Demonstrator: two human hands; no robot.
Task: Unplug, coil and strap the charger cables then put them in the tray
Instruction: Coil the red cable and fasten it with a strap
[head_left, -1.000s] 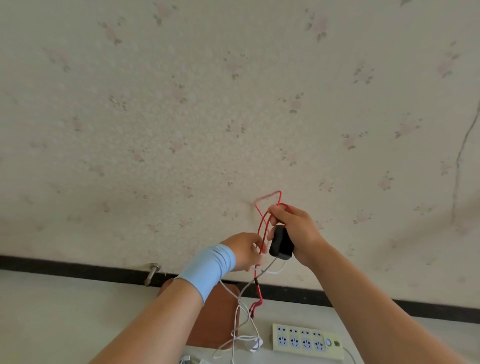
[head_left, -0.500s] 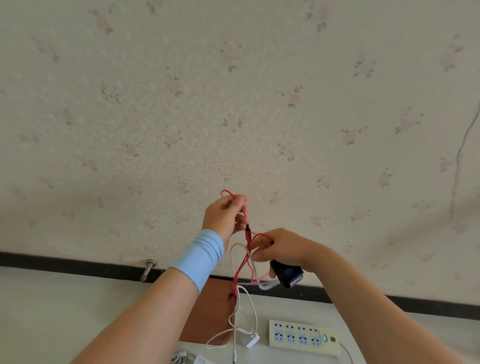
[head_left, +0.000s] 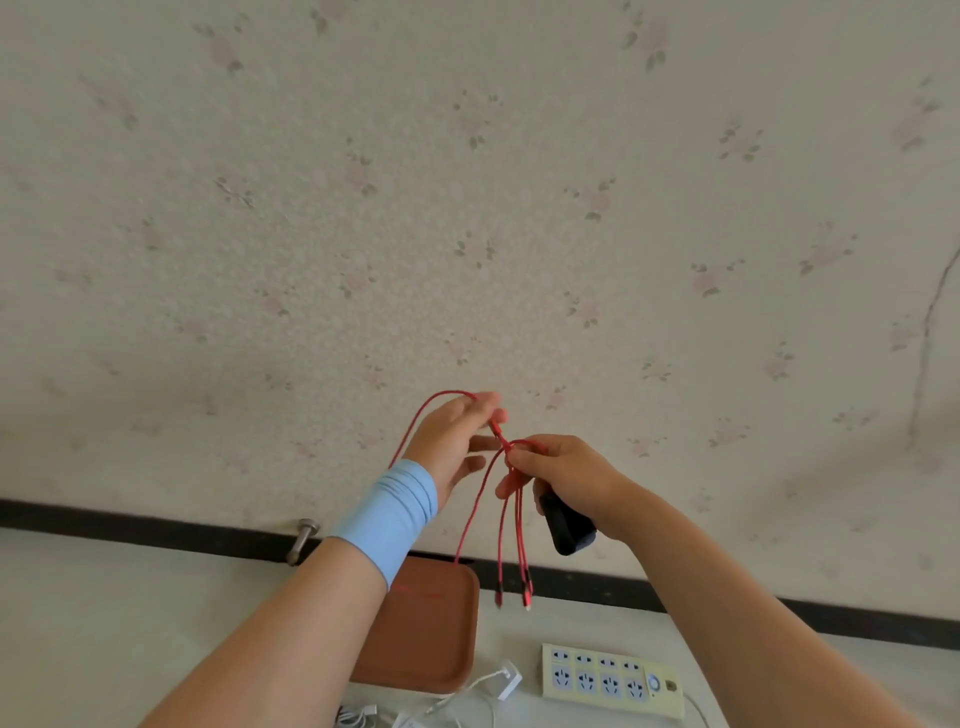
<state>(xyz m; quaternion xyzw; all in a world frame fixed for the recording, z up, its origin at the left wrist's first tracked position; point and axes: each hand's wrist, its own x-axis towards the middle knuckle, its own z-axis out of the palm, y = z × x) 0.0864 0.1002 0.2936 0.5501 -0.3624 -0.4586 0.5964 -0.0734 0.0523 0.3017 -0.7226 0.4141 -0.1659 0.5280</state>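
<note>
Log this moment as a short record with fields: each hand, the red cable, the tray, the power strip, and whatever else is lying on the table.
left hand: raised, pinches a loop of the red braided multi-head charger cable
right hand: pinches the same cable lower down, also holds a black charger block
cable state: uncoiled, strands dangle, no strap visible
brown rounded plastic tray: on the table, partly behind the left forearm
cream multi-socket power strip: right of the tray, visible sockets unoccupied
white charger cables: loose at the near edge

It looked like a home: faded floral wallpaper (head_left: 467, 208), cracked at the right edge, above a white desk (head_left: 130, 623).
</note>
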